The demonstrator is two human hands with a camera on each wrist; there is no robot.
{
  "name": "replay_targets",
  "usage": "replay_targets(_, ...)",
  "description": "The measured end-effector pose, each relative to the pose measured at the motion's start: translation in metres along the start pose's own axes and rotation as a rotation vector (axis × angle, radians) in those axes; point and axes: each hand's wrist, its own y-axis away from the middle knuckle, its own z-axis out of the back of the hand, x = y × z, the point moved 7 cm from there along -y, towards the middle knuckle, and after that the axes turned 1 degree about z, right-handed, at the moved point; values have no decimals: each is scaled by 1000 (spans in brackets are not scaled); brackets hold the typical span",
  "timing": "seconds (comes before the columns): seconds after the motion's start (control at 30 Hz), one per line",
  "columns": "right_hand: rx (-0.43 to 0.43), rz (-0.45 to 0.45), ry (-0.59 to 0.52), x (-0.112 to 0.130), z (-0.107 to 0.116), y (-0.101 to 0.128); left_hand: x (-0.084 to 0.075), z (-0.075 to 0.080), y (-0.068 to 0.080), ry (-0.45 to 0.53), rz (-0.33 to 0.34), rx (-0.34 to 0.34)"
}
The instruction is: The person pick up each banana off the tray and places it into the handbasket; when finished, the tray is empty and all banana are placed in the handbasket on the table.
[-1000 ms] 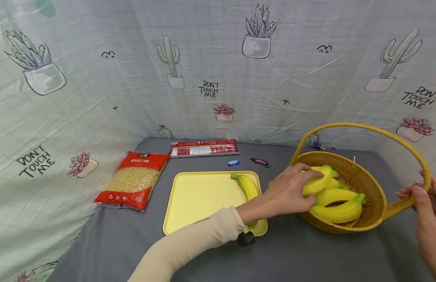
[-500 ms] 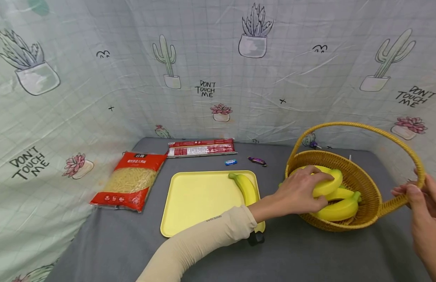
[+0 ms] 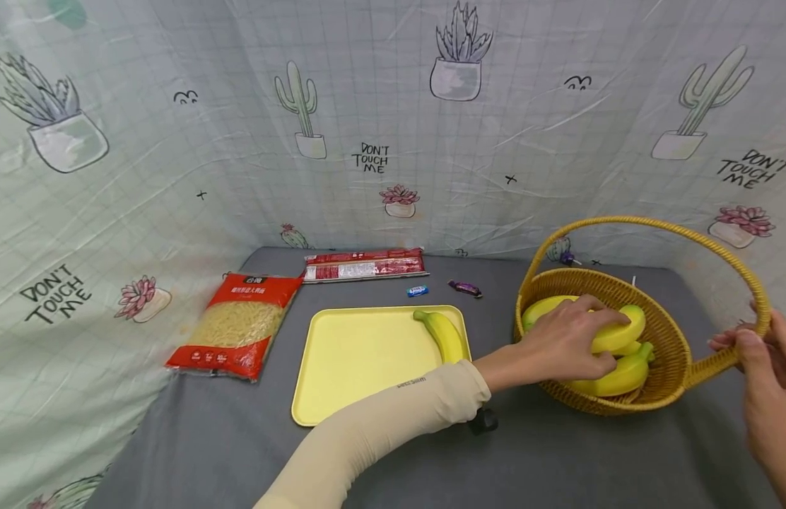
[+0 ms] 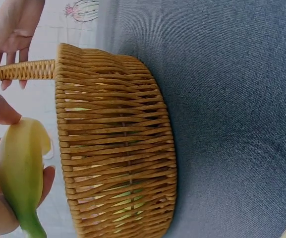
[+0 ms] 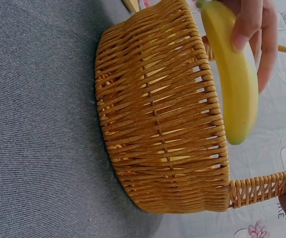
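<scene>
My left hand [image 3: 567, 341] reaches over the wicker basket [image 3: 671, 332] and grips a yellow banana [image 3: 627, 332] between thumb and fingers. The right wrist view shows this banana [image 5: 234, 74] above the basket's rim, its tip pointing downward in that picture. Several other bananas [image 3: 612, 380] lie inside the basket, partly covered by my left hand. At the far right, my right hand [image 3: 767, 385] holds the basket's arched handle [image 3: 654, 220] near its lower end. Left of the basket, a single banana [image 3: 444, 336] lies on a yellow tray [image 3: 355, 367], partly hidden by my left forearm.
A red pasta bag [image 3: 237, 325] lies left of the tray. Behind the tray are a long red packet [image 3: 365, 266], a small blue-wrapped piece [image 3: 417, 290] and a purple-wrapped candy [image 3: 465, 288]. A purple lollipop [image 3: 569, 259] lies behind the basket, near the curtain.
My left hand has moved rightward over the basket with the banana in its fingers, uncovering a banana at the basket's left side. My right hand stays on the handle.
</scene>
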Motion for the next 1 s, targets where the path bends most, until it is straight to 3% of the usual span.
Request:
replay_targets(0.27, 10, -20, 12, -3, -1, -1, 1, -4, -1, -54, -13, 31)
replay_targets(0.5, 4, -3, 15, -1, 0, -1, 5, 7, 7, -47, -28, 5)
replay_targets(0.73, 9, -4, 25, -2, 0, -5, 17, 19, 17, -6, 25, -3)
replay_targets(1.0, 5, -7, 13, -5, -1, -2, 41, 33, 40, -41, 21, -98)
